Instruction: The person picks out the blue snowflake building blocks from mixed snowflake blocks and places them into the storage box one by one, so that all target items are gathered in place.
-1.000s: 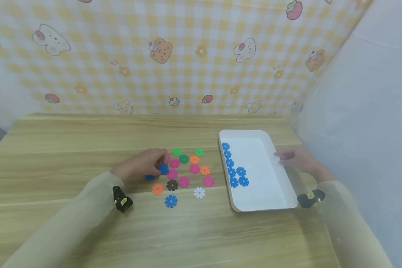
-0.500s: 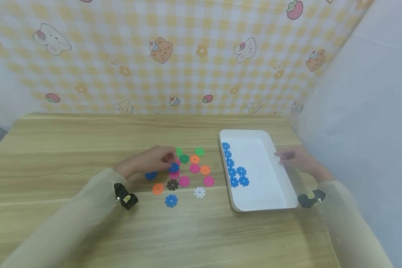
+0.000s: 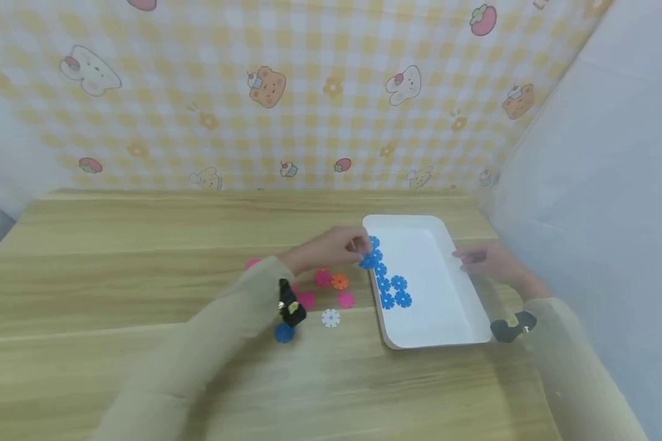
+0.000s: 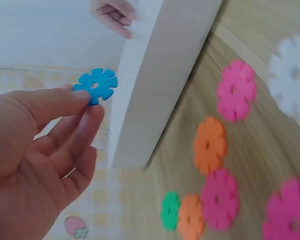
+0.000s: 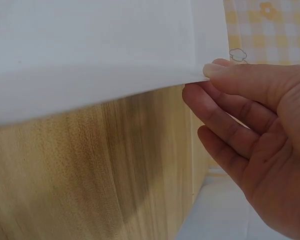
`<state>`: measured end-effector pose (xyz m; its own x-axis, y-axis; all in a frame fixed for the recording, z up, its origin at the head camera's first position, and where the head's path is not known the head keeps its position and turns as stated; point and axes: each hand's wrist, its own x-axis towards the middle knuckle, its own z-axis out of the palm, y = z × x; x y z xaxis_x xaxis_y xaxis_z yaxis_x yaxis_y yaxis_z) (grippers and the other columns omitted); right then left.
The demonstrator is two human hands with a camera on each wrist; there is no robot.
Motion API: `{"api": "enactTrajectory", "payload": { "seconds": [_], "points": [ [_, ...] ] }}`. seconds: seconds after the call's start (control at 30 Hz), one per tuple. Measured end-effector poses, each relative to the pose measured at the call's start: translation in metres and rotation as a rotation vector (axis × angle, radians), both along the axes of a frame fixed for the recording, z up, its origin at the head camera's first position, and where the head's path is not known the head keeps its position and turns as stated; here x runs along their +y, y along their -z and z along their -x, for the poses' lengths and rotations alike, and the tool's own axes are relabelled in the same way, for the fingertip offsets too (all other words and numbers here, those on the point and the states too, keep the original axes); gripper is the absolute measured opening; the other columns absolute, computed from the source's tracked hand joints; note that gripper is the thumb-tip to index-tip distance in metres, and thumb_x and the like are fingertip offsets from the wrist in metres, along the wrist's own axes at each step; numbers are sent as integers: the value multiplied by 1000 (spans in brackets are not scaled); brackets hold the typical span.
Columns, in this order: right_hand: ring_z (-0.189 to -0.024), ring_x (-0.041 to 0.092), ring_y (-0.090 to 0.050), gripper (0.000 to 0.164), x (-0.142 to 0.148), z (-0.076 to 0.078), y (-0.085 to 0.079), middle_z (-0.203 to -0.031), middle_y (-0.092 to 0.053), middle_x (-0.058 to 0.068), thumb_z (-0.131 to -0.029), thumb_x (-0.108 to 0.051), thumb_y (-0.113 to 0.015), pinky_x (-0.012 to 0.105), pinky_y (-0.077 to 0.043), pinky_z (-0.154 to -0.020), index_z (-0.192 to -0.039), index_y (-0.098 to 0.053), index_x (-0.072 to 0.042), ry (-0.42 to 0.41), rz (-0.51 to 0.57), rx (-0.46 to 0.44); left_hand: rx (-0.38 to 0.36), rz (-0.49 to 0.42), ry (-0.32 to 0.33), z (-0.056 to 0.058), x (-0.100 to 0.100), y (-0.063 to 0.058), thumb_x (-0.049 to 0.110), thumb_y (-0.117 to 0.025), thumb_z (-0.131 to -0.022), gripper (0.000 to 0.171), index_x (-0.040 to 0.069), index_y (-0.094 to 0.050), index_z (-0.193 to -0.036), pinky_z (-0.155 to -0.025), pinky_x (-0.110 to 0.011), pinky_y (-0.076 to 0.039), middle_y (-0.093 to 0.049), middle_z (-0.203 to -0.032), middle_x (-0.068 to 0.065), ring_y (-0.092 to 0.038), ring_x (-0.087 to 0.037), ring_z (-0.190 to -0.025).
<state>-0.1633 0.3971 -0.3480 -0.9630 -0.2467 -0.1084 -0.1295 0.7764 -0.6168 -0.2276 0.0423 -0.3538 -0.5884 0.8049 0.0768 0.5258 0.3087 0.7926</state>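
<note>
Between thumb and fingers my left hand point(image 3: 331, 248) pinches a blue notched disc point(image 4: 96, 85), a flat snowflake-like piece with a centre hole. It is at the left rim of the white tray point(image 3: 436, 318), overlapping that rim in the head view. Several blue discs point(image 3: 399, 283) lie inside the tray along its left side. At the tray's right rim, my right hand point(image 5: 250, 125) pinches the edge with thumb on top and fingers below.
Left of the tray, pink discs point(image 3: 346, 299), an orange disc point(image 3: 339, 281), a white disc point(image 3: 331, 318) and a blue disc point(image 3: 284, 332) lie on the wooden table point(image 3: 143, 245). My left forearm covers others. A checked cloth point(image 3: 331, 122) hangs behind.
My left hand has moved right with the blue disc, from over the scattered discs to the tray's left rim. My right hand stays at the tray's right rim.
</note>
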Motion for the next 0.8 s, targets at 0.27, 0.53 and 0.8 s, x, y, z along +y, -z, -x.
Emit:
{"api": "enactTrajectory", "payload": {
  "seconds": [0.27,0.53,0.8],
  "points": [
    [-96,38,-59,33,1,2,2,-112,-58,27,-81,-1,-65,27,-48,-80,-111,-59,10,-9,-13,17,-41,-41,-85,14,58,9,0,-54,-87,17,5,-57,-104,-72,-19,-48,-59,-96,-4,-56,-14,-88],
    [-95,39,-59,35,0,1,-3,-111,-58,28,-80,1,-65,28,-49,-80,-112,-57,11,-23,5,7,-2,126,-49,20,91,15,3,-55,-89,14,6,-60,-101,-69,-17,-45,-58,-93,-3,-53,-13,-85],
    [-96,39,-59,34,2,4,1,-112,-58,26,-81,0,-65,42,-48,-82,-113,-58,10,2,-3,-20,39,315,-11,14,95,16,-4,-51,-87,19,5,-61,-100,-76,-22,-44,-58,-104,-5,-53,-16,-87]
  ]
}}
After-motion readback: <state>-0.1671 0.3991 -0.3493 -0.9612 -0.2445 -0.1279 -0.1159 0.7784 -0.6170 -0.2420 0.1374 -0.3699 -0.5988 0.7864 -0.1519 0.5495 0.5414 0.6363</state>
